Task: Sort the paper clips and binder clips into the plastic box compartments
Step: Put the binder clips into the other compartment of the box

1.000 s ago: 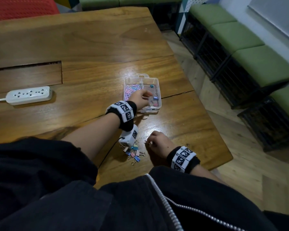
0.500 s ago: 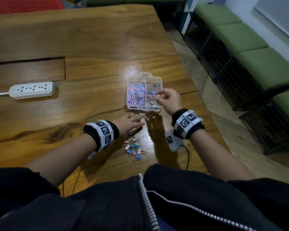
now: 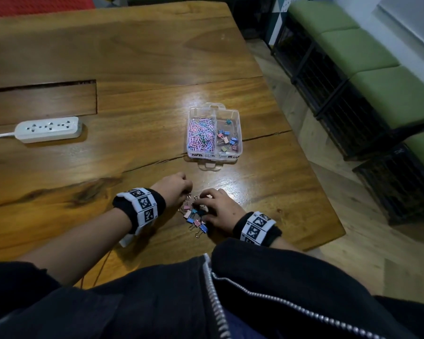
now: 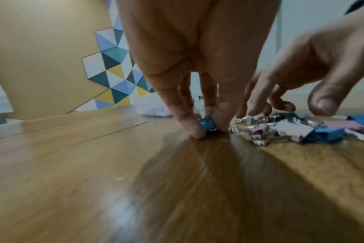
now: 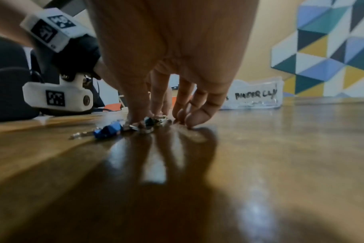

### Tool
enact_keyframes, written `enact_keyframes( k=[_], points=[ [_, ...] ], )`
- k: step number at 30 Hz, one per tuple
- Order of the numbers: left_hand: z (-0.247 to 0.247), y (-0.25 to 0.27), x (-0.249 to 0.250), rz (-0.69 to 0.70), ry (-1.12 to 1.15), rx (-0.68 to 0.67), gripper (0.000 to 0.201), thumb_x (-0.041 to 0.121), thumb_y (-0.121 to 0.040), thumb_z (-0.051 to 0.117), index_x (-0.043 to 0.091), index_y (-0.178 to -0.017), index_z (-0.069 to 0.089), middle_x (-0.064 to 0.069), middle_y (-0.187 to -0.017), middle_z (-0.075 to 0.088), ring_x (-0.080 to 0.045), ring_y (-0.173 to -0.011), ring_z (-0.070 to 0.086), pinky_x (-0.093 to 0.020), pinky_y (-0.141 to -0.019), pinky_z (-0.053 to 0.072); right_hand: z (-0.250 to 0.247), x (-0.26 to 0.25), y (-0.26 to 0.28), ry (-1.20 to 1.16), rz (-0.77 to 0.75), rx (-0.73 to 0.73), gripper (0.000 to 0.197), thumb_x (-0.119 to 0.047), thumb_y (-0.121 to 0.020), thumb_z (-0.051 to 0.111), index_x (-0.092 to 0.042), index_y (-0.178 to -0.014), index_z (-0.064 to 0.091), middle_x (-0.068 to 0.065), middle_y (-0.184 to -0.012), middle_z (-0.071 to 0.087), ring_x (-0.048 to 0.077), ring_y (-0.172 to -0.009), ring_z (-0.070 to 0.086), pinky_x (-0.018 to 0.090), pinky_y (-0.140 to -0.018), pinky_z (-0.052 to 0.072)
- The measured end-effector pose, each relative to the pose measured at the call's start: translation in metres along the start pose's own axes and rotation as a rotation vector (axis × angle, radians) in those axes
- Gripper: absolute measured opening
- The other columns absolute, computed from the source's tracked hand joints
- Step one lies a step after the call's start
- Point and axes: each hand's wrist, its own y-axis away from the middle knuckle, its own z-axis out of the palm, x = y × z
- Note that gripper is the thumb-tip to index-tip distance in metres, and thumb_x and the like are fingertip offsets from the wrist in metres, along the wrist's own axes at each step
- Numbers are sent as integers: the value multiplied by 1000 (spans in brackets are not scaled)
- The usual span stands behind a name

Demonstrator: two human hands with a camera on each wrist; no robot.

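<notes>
Binder clips (image 3: 194, 217) piled on wooden table (image 3: 132, 57) near plastic box (image 3: 214, 133); left hand (image 3: 173, 188) pinches a blue clip (image 4: 207, 125), right hand (image 3: 219, 209) fingers curled over pile, grip unclear.

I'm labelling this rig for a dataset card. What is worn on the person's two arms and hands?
Both hands, left hand and right hand, are bare. Each wrist carries a black band ringed with white tiles printed with black square codes. A white camera housing with its own code hangs under the left wrist. Black sleeves are pushed up.
</notes>
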Motion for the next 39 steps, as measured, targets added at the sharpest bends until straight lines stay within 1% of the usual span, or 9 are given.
enact_keyframes(
  k=[10,17,22,25,28,31,33,36,39],
  points=[
    [-5,-5,3,-93,34,-57,20,17,-86,56,12,-105,59,-7,-108,57,-21,-98,55,-29,-85,50,-10,11,-1,-24,74,2,19,-12,-84,57,-7,-102,60,7,-110,52,22,-105,47,33,-95,42],
    [-52,-33,28,-78,513,206,4,8,-81,64,7,-85,62,9,-71,52,-9,-72,53,-10,-55,42,-8,23,18,-114,142,30,38,-20,-86,58,-18,-123,53,9,-117,44,21,-108,43,22,-93,36],
    [-80,-77,48,-150,831,371,19,4,-82,62,16,-69,54,4,-71,56,-14,-73,56,-19,-67,52,-8,21,22,-56,211,5,39,-25,-77,68,-17,-113,57,7,-119,43,21,-113,38,31,-98,36],
    [-80,-94,52,-194,942,313,6,6,-84,60,10,-88,58,-6,-89,61,-19,-83,58,-26,-72,54,-7,20,22,-102,226,58,32,-17,-76,69,-12,-107,59,8,-114,45,21,-105,45,28,-92,41],
    [-70,-97,50,-204,785,237,27,7,-85,58,6,-112,55,-11,-113,59,-20,-94,56,-31,-80,51,-9,20,22,-144,283,64,31,-17,-76,68,-13,-104,58,5,-110,46,14,-96,45,23,-83,42],
    [-62,-72,45,-97,635,232,24,2,-84,58,8,-106,59,-8,-115,60,-17,-96,56,-22,-78,48,-11,18,21,-151,340,55,28,-15,-73,67,-15,-99,56,2,-100,43,20,-99,48,26,-81,45],
    [-53,-44,37,-14,526,68,24,5,-82,62,11,-105,58,-6,-114,58,-17,-97,56,-17,-71,45,-12,16,19,-163,367,46,26,-13,-71,68,-16,-94,56,1,-98,42,21,-98,48,28,-80,47],
    [-31,-5,22,60,154,-253,52,15,-78,68,20,-126,48,-5,-134,43,-18,-115,46,-23,-92,43,-12,13,17,-161,389,41,24,-14,-69,68,-19,-89,54,1,-98,43,21,-99,46,30,-79,46],
    [-5,18,14,93,-85,-322,75,23,-79,68,30,-142,27,-1,-149,24,-21,-130,32,-33,-106,37,-11,10,17,-151,389,63,19,-10,-73,63,-19,-86,52,5,-104,45,22,-103,40,30,-81,42]
  ],
)
